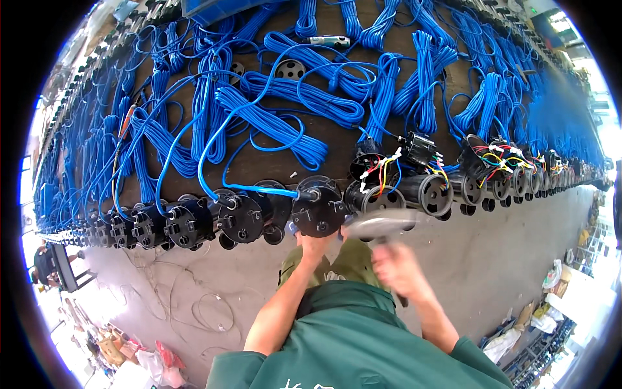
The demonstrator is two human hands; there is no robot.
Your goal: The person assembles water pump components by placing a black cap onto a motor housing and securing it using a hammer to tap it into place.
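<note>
My left hand [313, 245] is at the lower rim of a black round capped housing [317, 214] at the table's front edge, steadying it. Its fingers are mostly hidden under the housing. A blue cable [259, 189] runs from the middle of that cap. My right hand [394, 264] is closed round the handle of a hammer [382, 223], whose pale grey head is smeared by motion. The hammer head is just right of the capped housing, in front of an open black cylinder [379, 198] with coloured wires and white connectors.
More capped housings [188, 223] line the edge on the left; open cylinders [434, 194] with wires line it on the right. Blue cable coils [272, 126] cover the dark tabletop [259, 165]. A blue bin [220, 9] stands at the back. Loose wire [214, 311] lies on the floor.
</note>
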